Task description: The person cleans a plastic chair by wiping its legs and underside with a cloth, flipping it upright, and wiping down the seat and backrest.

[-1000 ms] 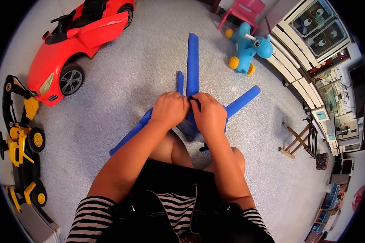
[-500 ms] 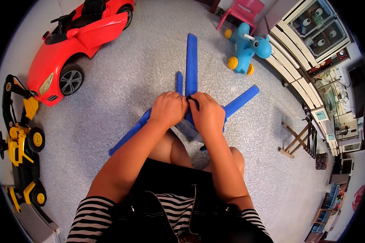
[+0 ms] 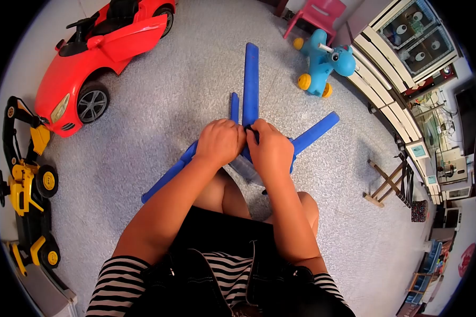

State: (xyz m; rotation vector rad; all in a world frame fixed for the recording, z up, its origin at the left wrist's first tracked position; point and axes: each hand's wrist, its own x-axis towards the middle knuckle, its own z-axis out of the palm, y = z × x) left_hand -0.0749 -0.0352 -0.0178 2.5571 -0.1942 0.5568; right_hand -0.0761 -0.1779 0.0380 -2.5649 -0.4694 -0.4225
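A blue frame of padded-looking bars stands low in front of my knees, one long bar reaching away from me and others spreading to the sides. At the near end of that long bar, my left hand is closed on the frame, fingertips hidden underneath. Close beside it, my right hand is also closed, its thumb and fingers pinched on a small black piece against the bar. Below my hands a greyish, see-through part shows, mostly covered.
Grey carpet lies all around. A red toy car and a yellow toy digger stand left. Ahead on the right are a blue ride-on animal and a pink chair. A folding stool is near the cabinets.
Both hands stay closed at the same spot on the blue frame. The view has shifted very slightly; little else differs.
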